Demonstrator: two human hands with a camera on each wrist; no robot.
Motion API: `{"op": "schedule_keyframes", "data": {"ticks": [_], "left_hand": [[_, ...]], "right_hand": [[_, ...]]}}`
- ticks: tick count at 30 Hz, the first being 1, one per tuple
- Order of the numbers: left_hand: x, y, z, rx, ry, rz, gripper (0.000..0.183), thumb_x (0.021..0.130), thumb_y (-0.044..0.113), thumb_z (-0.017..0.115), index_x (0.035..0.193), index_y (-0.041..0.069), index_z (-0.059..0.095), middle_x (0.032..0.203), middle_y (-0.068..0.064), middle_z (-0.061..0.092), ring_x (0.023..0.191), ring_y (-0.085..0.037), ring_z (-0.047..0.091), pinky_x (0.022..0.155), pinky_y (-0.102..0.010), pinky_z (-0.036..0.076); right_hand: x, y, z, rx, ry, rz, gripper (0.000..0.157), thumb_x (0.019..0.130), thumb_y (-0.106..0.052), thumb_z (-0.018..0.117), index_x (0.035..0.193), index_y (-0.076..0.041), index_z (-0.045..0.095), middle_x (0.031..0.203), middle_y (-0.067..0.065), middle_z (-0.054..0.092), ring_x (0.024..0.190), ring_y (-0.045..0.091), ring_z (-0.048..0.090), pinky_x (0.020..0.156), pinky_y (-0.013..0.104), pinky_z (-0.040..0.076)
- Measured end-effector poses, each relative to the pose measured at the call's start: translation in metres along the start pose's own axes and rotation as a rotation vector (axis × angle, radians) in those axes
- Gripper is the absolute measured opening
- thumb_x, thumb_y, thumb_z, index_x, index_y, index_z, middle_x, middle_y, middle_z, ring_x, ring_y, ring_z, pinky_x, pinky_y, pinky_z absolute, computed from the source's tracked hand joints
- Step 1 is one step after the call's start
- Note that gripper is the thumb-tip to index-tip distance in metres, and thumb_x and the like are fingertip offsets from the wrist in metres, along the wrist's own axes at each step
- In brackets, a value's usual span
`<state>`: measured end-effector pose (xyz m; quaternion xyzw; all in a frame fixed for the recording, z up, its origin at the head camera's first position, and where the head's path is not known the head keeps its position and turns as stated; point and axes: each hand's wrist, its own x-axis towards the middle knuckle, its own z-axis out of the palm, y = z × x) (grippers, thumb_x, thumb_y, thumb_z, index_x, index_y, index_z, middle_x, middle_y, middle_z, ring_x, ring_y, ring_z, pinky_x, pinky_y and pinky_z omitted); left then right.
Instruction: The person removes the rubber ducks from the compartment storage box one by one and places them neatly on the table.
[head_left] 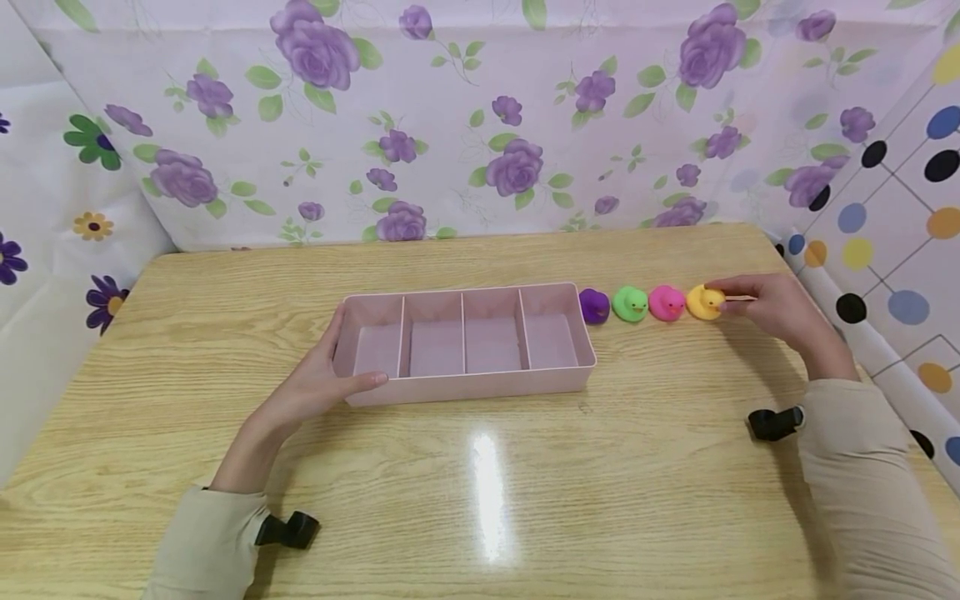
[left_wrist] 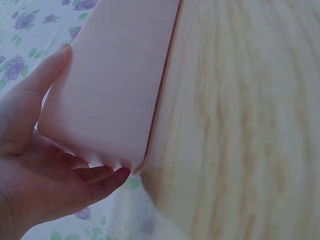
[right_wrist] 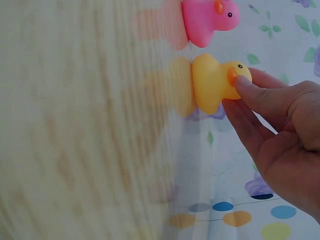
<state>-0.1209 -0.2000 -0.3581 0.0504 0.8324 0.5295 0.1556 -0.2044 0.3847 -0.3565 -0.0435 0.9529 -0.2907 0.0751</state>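
A pale pink tray (head_left: 480, 387) with several compartments in a row lies on the table. My left hand (head_left: 318, 379) grips its left end, thumb on the front wall and fingers round the end wall. Nothing shows inside the compartments. To the tray's right, a line of rubber ducks runs rightward: a purple duck (head_left: 595, 307) beside the tray's end, a green duck (head_left: 630, 304), a pink duck (head_left: 667, 303) and a yellow duck (head_left: 703, 302). My right hand (head_left: 776, 308) pinches the yellow duck by its head; in the right wrist view its base (right_wrist: 196, 87) is on the tabletop.
The wooden table (head_left: 420, 492) carries the tray and ducks. Behind it hangs a purple-flowered cloth (head_left: 450, 125). A dotted cloth (head_left: 900, 250) borders the right side, close to my right arm, and another flowered cloth (head_left: 67, 208) the left.
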Motion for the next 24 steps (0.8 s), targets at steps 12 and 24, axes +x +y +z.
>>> {"op": "schedule_keyframes", "data": {"ticks": [12,24], "left_hand": [[0.002,-0.002,0.0,-0.013,-0.001,0.012,0.119,0.087,0.019,0.077,0.158,0.02,-0.018,0.165,-0.019,-0.005,0.146,-0.041,0.014,0.114,-0.064,0.017],[-0.002,-0.001,-0.017,0.063,0.052,0.043,0.086,0.099,0.023,0.063,0.16,0.003,0.006,0.161,-0.027,0.016,0.143,-0.05,0.024,0.11,-0.063,0.031]], "right_hand": [[-0.002,-0.003,-0.005,0.019,-0.063,0.036,0.054,0.096,-0.011,0.066,0.145,0.005,0.047,0.143,0.036,0.044,0.135,0.052,0.033,0.104,0.065,0.032],[-0.012,-0.022,0.0,-0.015,0.016,-0.043,0.06,0.102,-0.032,0.059,0.146,0.006,0.044,0.146,0.034,0.041,0.122,0.057,0.047,0.095,0.065,0.044]]}}
